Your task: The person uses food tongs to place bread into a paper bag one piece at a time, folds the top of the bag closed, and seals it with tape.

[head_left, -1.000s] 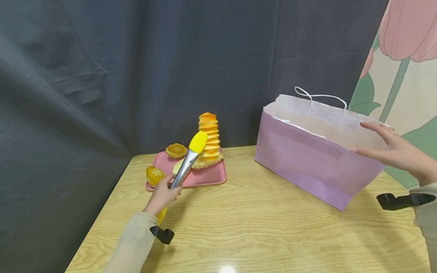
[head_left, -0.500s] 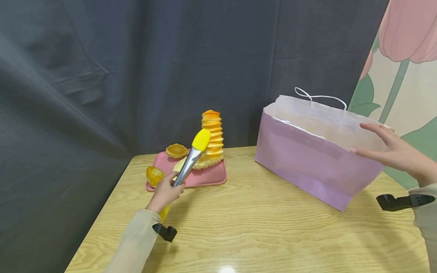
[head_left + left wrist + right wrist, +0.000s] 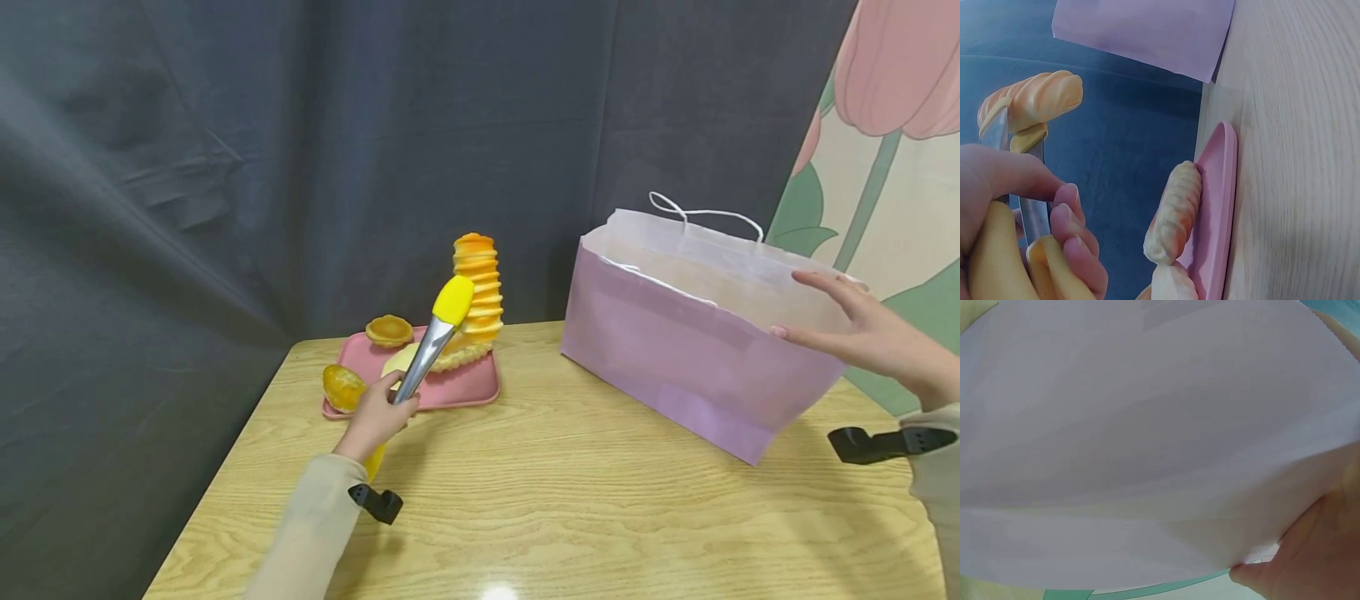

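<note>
- Plainly, the bag (image 3: 667,342) at the right of the scene shows unmarked lilac paper on its outer side, with a pale interior and white cord handles.
- The held roll (image 3: 487,292) is long and deeply ridged, golden orange at its top and creamier between the ridges; it stands nearly upright over the far right part of the pink tray (image 3: 478,390), lifted clear.
- The tongs (image 3: 423,362) have silver metal arms, yellow tips and yellow grips, and their tips close on the roll.
- The left hand (image 3: 378,421) wraps its fingers and thumb round the tongs, near the tray's near edge.
- On the tray lie a second ridged roll (image 3: 1175,212), a pale piece (image 3: 1172,284) touching its end, a browned bun (image 3: 343,388) at the near left and a round tart (image 3: 388,331) at the far left.
- The right hand (image 3: 862,329) touches the bag's right end, thumb and forefinger spread well apart.
- Beneath is a wood-grain table (image 3: 570,467); a dark curtain (image 3: 450,125) hangs at the far side.
</note>
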Available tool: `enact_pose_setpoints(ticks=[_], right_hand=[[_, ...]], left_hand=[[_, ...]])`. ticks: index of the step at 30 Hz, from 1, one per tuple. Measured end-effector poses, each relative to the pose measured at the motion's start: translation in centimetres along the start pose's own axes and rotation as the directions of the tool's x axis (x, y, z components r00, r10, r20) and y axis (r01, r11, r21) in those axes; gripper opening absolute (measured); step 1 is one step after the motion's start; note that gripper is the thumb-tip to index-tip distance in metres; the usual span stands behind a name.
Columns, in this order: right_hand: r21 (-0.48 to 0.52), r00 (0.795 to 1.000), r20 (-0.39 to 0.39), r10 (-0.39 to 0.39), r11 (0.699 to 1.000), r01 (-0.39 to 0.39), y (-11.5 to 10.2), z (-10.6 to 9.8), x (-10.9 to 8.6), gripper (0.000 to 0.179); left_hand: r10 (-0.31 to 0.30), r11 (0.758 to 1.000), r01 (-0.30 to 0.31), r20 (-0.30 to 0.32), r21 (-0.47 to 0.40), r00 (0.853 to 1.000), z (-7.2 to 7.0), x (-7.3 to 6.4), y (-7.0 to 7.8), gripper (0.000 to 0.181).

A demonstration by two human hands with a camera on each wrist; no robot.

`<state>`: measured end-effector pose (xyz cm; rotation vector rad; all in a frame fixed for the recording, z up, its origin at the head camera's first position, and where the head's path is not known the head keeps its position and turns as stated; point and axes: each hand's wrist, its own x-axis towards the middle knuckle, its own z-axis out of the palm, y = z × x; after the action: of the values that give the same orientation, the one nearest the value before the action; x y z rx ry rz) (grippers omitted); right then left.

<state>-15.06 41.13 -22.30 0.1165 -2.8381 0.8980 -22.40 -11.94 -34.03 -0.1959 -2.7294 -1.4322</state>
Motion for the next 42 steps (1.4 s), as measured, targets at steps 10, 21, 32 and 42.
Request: enact_pose_setpoints(ticks=[10, 21, 32, 42], right_hand=[[-0.007, 1.0, -0.002, 0.006, 1.0, -0.006, 0.2, 0.0, 0.0, 0.086], [-0.003, 1.0, 0.001, -0.008, 1.0, 0.008, 0.1, -0.2, 0.2, 0.087], [0.003, 1.0, 0.005, 0.004, 1.0, -0.004, 0.8, -0.6, 0.4, 0.088], [-0.003, 1.0, 0.02, 0.007, 1.0, -0.007, 0.9, -0.7, 0.6, 0.089]], left_hand=[[-0.01, 0.999, 0.01, 0.023, -0.032, 1.0, 0.6, 0.2, 1.3, 0.024], [-0.025, 0.999, 0.027, 0.048, -0.04, 0.999, 0.9, 0.3, 2.0, 0.025], [-0.007, 0.999, 0.009, 0.049, -0.04, 0.999, 0.9, 0.7, 2.8, 0.023], [-0.005, 0.999, 0.007, 0.059, -0.041, 0.998, 1.0, 1.0, 3.6, 0.023]])
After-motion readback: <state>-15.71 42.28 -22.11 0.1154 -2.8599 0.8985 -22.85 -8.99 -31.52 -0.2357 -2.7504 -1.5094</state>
